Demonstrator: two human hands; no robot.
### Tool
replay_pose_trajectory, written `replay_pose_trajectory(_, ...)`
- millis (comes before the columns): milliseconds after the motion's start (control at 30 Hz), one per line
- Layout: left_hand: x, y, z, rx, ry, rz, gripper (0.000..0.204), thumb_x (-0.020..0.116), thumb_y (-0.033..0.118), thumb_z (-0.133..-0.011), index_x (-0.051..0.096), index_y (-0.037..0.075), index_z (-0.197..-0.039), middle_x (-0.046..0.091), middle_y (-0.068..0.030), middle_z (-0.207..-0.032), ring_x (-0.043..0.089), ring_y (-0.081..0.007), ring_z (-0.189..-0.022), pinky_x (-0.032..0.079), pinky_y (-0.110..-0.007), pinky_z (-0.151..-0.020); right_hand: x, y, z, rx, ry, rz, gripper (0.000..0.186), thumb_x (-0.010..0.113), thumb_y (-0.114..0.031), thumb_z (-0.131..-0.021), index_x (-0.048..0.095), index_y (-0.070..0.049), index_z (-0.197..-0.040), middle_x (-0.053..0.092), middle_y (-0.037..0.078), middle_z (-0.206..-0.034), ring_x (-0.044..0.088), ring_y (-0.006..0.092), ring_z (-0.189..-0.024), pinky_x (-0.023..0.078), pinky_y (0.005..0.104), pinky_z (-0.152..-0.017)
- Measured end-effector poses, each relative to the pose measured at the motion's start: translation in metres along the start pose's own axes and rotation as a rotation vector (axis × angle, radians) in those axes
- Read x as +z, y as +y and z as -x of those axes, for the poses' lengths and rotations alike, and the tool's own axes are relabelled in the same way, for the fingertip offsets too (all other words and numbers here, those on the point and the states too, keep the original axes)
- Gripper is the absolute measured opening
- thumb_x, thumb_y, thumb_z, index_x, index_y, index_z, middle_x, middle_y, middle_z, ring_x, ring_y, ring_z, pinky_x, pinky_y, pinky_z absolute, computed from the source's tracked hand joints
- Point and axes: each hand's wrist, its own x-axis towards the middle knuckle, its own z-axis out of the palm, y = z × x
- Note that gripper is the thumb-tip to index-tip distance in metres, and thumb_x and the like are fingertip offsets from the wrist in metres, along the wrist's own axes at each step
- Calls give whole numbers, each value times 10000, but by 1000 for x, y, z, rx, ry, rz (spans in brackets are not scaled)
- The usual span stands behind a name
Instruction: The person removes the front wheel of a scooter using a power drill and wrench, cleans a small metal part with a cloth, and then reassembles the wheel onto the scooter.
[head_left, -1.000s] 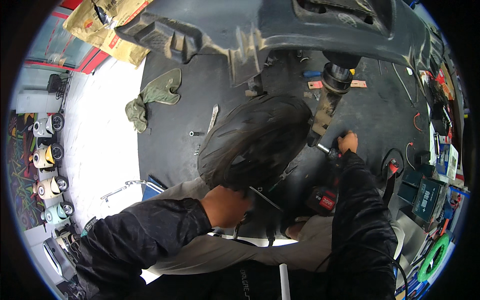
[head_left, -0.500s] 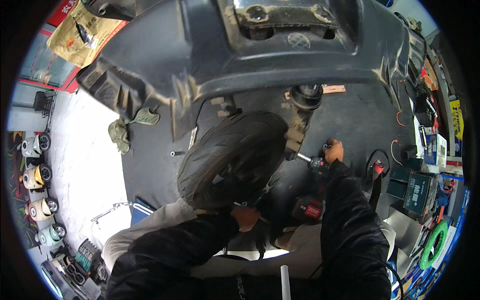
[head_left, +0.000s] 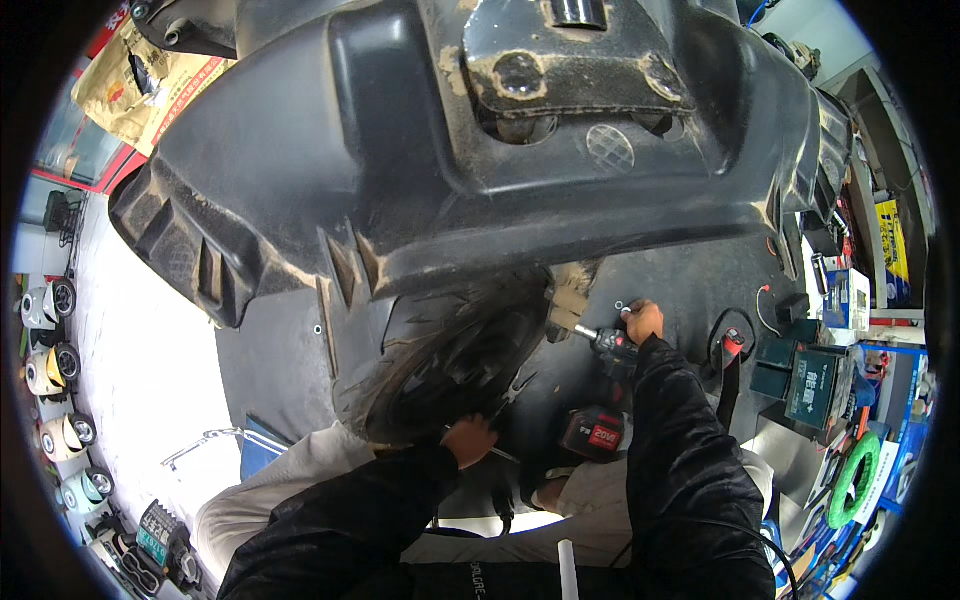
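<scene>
My left hand point(head_left: 470, 442) is closed around a thin metal rod point(head_left: 505, 457) beside the lower edge of a black tyred wheel point(head_left: 450, 360). The rod's ends show on both sides of the fist; its full shape is hidden. Out to the right, my right hand point(head_left: 646, 321) pinches a small ring-shaped metal piece point(head_left: 620, 307) at its fingertips, low over the dark mat. Just under that hand lies a cordless impact wrench point(head_left: 612, 345), its nose against the dirty fork end point(head_left: 570, 300). Its battery point(head_left: 594, 433) has a red label.
A large dusty black body panel point(head_left: 400, 190) hangs over the wheel. Pliers point(head_left: 515, 392) lie right of the tyre. At right are a strap with a red part point(head_left: 733, 343), dark green boxes point(head_left: 815, 385) and a green ring point(head_left: 853, 480). A blue panel point(head_left: 262, 450) lies left of my leg.
My view has shifted, so the body panel fills more of the picture and covers more of the wheel. Both hands keep their grips and nearly the same places beside the wheel and impact wrench.
</scene>
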Motion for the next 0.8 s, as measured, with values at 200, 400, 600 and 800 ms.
replay_pose_trajectory(200, 6, -3, -2, 15, -88, 3, 203, 635, 236, -957, 785, 107, -1005, 734, -127, -1028, 658, -334, -1097, 526, -478, -930, 15, 6, -7, -26, 58, -209, 270, 841, -139, -907, 772, 8, -1123, 812, 187, -1044, 786, 345, -998, 595, 424, -905)
replay_pose_trajectory(400, 14, -3, -3, -6, -66, -29, 216, 661, 261, -947, 792, 118, -1042, 732, -124, -1029, 657, -340, -1108, 530, -495, -930, 17, -6, -3, -165, 182, -55, 274, 772, -112, -944, 772, 9, -1190, 809, 213, -1079, 776, 381, -1074, 588, 429, -966)
replay_pose_trajectory(600, 12, -4, -6, -7, -113, 11, 214, 664, 251, -943, 793, 118, -1050, 735, -118, -1025, 658, -329, -1106, 543, -481, -888, 14, -7, 0, -181, 159, -42, 274, 773, -115, -938, 788, -5, -1190, 796, 230, -1121, 761, 404, -1096, 586, 462, -978)
replay_pose_trajectory(800, 11, -2, -6, -15, -104, 4, 205, 665, 257, -938, 793, 122, -1023, 741, -119, -1032, 659, -327, -1101, 547, -485, -884, 11, -15, 2, -113, 137, -44, 323, 824, -156, -913, 781, 22, -1179, 788, 239, -1147, 756, 409, -1098, 582, 464, -985)
